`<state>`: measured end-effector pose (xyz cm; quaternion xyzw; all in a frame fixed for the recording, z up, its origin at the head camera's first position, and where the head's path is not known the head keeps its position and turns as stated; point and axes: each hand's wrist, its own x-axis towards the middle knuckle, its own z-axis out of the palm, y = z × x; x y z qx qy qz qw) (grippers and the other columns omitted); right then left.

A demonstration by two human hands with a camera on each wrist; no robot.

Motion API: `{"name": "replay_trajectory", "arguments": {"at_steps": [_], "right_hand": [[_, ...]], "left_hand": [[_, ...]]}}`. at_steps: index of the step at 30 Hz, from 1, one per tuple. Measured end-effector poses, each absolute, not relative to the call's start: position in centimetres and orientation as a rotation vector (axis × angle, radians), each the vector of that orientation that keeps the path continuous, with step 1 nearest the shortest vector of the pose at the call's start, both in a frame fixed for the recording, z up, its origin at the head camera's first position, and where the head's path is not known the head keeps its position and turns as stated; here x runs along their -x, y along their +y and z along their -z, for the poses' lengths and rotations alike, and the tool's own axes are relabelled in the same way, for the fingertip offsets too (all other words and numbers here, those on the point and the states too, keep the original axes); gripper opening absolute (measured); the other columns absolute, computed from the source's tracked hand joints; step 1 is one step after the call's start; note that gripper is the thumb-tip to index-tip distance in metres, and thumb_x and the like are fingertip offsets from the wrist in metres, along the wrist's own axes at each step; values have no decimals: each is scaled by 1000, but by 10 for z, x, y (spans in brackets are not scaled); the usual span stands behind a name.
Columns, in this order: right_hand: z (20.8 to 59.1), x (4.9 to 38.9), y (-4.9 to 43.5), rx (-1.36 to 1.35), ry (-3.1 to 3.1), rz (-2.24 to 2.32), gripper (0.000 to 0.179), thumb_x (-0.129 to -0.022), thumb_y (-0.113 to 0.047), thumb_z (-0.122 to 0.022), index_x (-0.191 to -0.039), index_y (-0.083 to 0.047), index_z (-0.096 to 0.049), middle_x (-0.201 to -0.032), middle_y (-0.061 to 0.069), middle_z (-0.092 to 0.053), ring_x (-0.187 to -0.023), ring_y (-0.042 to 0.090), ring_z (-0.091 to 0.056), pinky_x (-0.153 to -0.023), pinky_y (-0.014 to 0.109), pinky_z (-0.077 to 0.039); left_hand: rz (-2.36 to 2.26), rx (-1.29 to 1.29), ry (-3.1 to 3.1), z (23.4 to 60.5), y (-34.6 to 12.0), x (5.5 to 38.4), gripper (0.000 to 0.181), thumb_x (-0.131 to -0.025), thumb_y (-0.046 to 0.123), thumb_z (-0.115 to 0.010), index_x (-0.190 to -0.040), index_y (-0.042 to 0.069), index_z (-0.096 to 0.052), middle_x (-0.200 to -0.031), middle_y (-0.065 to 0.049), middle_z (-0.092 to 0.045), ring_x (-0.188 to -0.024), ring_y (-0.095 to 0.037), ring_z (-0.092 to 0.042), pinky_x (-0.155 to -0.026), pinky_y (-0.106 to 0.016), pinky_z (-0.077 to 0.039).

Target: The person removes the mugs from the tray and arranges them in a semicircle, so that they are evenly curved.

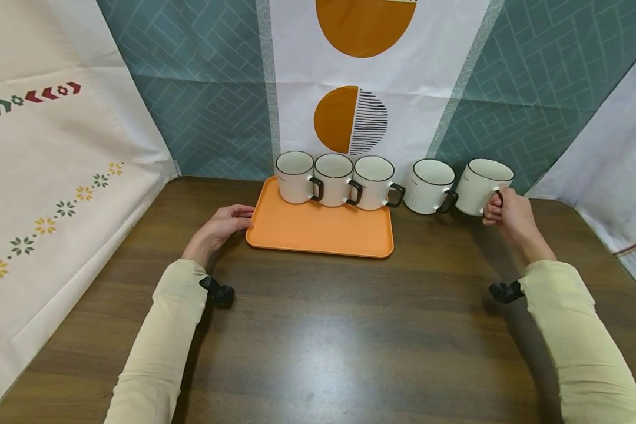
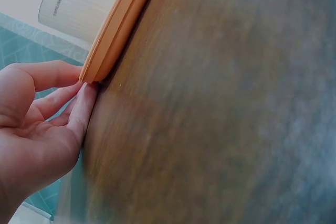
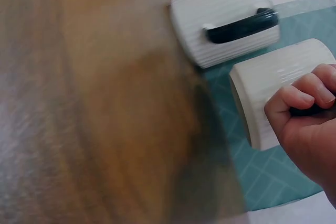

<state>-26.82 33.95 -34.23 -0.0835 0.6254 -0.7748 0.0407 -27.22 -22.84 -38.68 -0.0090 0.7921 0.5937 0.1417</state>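
My left hand (image 1: 221, 228) is at the left edge of an orange tray (image 1: 318, 232), pinching its rim (image 2: 100, 51) with fingertips and thumb. Three white mugs with black rims and black handles stand in a row along the tray's back: a left mug (image 1: 295, 179), a middle mug (image 1: 333, 182) and a right mug (image 1: 372, 187). My right hand (image 1: 511, 215) grips the black handle of another white mug (image 1: 479, 188). That mug is tilted, its base raised off the table in the right wrist view. Beside it, a fifth mug (image 1: 426, 188) stands upright, right of the tray.
The brown wooden table (image 1: 318, 335) extends in front of the tray. A patterned teal and white cloth (image 1: 212, 106) hangs right behind the mugs. White cloths (image 1: 74, 176) border the left and right sides.
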Motion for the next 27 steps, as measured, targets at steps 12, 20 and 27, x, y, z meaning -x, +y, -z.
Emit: {"name": "replay_trajectory", "arguments": {"at_steps": [12, 20, 27], "right_hand": [[367, 270, 343, 287, 1915, 2244, 43, -105, -16, -16, -68, -12, -35, -64, 3, -17, -59, 20, -12, -55, 26, -33], [367, 268, 361, 216, 2012, 2174, 43, -107, -21, -21, -70, -7, -38, -63, 2, -30, -55, 17, -27, -58, 26, -37], [359, 261, 368, -66, 2753, 1639, 47, -103, -39, -39, -74, -8, -60, -69, -9, -55, -72, 9, -51, -70, 25, -42]], "left_hand": [[-1721, 22, 2277, 387, -231, 272, 50, -95, 0, -54, -140, -10, -36, -138, -25, -41, -118, -29, -46, -104, -36, -39], [-1713, 22, 2293, 385, -229, 271, 50, -95, 0, -55, -141, -10, -36, -137, -25, -42, -114, -25, -48, -100, -31, -42], [-1714, 31, 2280, 386, -229, 271, 50, -95, -1, -53, -141, -9, -35, -139, -25, -40, -120, -31, -44, -107, -40, -35]]}}
